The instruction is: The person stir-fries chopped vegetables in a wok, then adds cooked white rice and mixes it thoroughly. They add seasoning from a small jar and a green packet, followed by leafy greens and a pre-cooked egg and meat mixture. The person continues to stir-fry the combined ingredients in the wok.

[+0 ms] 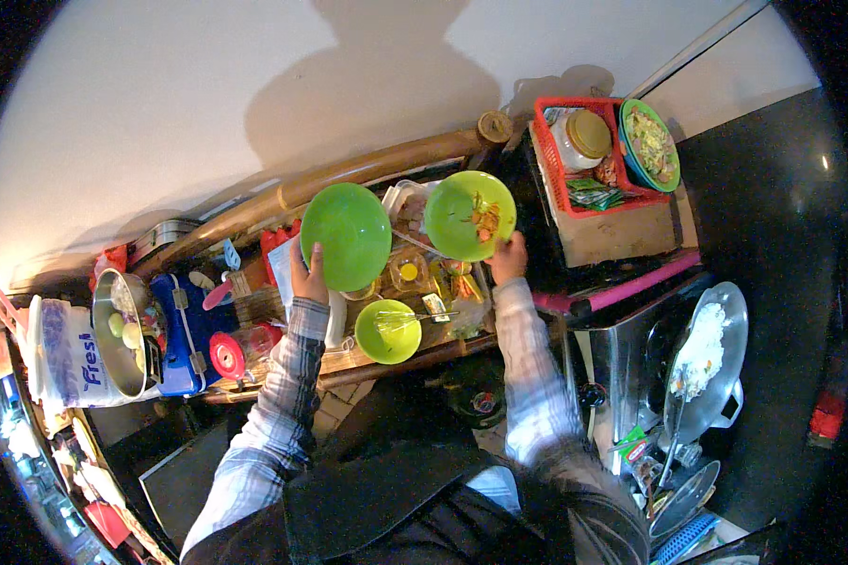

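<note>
My left hand grips the rim of an empty green bowl, its inside turned up to the camera. A yellow-green bowl with some orange and green food bits is held at its lower right rim by my right hand. Both bowls are raised over the wooden table. Below them stands a smaller lime bowl with a wire whisk lying across it. Near it are a clear container with something yellow and a clear tray of cut vegetables.
A red basket with a gold-lidded jar and a filled bowl stand at the upper right. On the right is a wok holding white rice. A blue case and a metal bowl lie left.
</note>
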Tool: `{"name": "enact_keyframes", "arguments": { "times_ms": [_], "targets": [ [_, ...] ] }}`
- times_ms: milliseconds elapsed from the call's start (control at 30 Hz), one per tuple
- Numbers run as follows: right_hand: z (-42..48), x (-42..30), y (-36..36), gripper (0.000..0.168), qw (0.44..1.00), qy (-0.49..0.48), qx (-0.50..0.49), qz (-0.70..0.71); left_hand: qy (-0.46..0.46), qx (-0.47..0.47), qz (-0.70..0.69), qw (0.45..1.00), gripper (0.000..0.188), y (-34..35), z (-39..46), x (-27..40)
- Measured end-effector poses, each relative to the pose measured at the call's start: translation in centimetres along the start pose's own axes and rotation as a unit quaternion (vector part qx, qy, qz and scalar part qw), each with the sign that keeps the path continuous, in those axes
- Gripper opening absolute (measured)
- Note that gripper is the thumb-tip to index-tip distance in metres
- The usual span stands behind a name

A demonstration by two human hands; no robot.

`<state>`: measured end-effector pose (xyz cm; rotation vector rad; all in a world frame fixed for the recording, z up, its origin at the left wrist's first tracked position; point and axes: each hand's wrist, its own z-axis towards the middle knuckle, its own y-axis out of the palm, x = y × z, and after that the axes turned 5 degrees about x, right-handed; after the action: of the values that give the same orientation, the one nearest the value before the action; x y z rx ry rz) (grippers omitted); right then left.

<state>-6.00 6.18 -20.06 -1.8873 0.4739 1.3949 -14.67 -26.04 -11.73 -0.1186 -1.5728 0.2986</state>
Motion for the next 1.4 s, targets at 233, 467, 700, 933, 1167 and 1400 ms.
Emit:
{"name": "enact_keyframes", "arguments": {
  "times_ms": [233, 467, 700, 933, 1167, 1400],
  "targets": [
    [-3.1, -8.0, -3.8, 0.014, 0.960, 0.118, -0.094, 0.237, -0.073, -0.184, -0.138, 0.970, 0.047, 6.0, 0.7, 0.0],
    [-4.5, -10.8, -0.7, 0.035, 0.958, -0.212, -0.033, -0.189, -0.142, -0.253, -0.196, 0.937, 0.054, 8.9, 1.1, -1.8],
    [-1.4, -0.7, 3.7, 0.047, 0.993, -0.005, -0.061, -0.105, -0.110, -0.317, -0.077, 0.939, 0.043, 12.0, 3.7, -4.3],
    [0.9, 2.1, 6.8, 0.056, 0.957, 0.088, -0.086, -0.263, -0.211, -0.302, -0.193, 0.909, 0.040, 15.4, 7.2, -14.5],
    [-1.4, 10.1, 8.8, 0.048, 0.962, 0.087, -0.101, -0.236, -0.418, -0.261, -0.212, 0.844, 0.039, 15.5, 9.9, -21.4],
    [-5.6, 6.1, 1.9, 0.031, 0.978, 0.143, -0.138, -0.070, -0.009, -0.363, 0.257, 0.896, 0.038, 16.2, 12.8, -20.5]
  ]
}}
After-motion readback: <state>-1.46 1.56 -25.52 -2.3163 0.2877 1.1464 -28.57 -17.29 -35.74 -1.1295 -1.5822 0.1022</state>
